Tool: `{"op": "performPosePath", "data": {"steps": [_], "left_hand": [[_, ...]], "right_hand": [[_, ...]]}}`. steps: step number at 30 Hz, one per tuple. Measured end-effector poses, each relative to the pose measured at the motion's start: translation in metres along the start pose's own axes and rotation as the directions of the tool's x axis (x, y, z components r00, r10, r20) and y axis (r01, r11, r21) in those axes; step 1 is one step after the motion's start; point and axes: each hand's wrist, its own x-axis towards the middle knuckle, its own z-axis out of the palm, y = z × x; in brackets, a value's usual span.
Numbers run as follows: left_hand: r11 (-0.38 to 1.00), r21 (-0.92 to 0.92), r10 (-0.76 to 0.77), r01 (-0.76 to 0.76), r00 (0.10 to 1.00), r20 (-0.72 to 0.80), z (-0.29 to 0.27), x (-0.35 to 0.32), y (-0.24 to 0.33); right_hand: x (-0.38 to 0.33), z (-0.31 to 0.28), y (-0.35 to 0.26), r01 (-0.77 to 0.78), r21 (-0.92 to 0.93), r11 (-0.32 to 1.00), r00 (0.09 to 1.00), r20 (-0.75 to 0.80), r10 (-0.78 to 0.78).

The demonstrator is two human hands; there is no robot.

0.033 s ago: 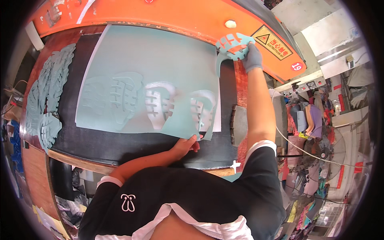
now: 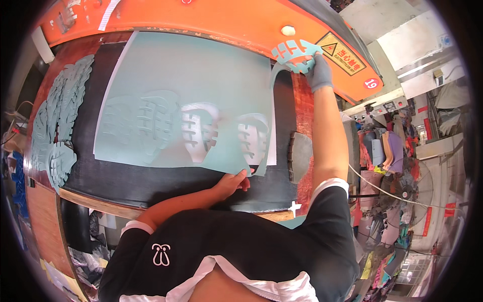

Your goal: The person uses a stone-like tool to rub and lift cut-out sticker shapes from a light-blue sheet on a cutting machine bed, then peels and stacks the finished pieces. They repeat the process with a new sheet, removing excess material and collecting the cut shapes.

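A pale teal sheet (image 2: 196, 65) lies over white backing on a black board (image 2: 136, 181). Cut-out openings and slotted outlines run along its near part. At the sheet's near right edge, my left hand (image 2: 234, 183) is closed, its thumb and fingers pinching the margin. My right hand (image 2: 320, 75), in a grey glove, reaches to the far right and grips a slotted teal cut piece (image 2: 293, 53) raised in front of an orange machine beam. A narrow teal strip (image 2: 274, 80) curves down from near that piece toward the sheet's right edge.
Slotted teal pieces (image 2: 63, 100) lie in a long pile at the left. Along the far side runs the orange beam (image 2: 226, 25), with a yellow warning label (image 2: 342, 52). A grey block (image 2: 300, 157) sits right of the sheet. Beyond hang colourful materials (image 2: 385, 151).
The cut piece in my right hand has tilted and shifted slightly. The strip below it reaches further down, and the rightmost opening shows more white. My left hand keeps its place.
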Motion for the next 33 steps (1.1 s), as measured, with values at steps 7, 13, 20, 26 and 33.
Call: {"op": "performPosePath", "data": {"steps": [7, 13, 20, 26, 33], "left_hand": [[0.994, -0.013, -0.107, 0.107, 0.994, -0.01, -0.01, -0.005, 0.001], [0.892, -0.432, -0.002, -0.135, 0.953, -0.302, -0.058, -0.079, 0.027], [0.834, -0.39, 0.095, -0.392, 0.797, -0.596, -0.108, -0.135, 0.054], [0.87, -0.213, 0.155, -0.444, 0.657, -0.738, -0.12, -0.152, 0.071], [0.835, -0.344, 0.128, -0.429, 0.76, -0.637, -0.142, -0.175, 0.088]], "right_hand": [[-0.079, 0.0, -0.058, -0.034, 0.252, 0.967, 0.984, 0.179, -0.012], [-0.142, -0.006, -0.061, -0.183, 0.295, 0.938, 0.893, 0.45, 0.033], [-0.149, 0.043, -0.024, -0.126, -0.015, 0.992, 0.942, 0.311, 0.124], [-0.138, 0.114, -0.004, 0.671, -0.352, 0.653, 0.739, 0.39, -0.549], [-0.26, 0.188, 0.188, 0.72, -0.425, 0.548, 0.635, 0.722, -0.273]]}}
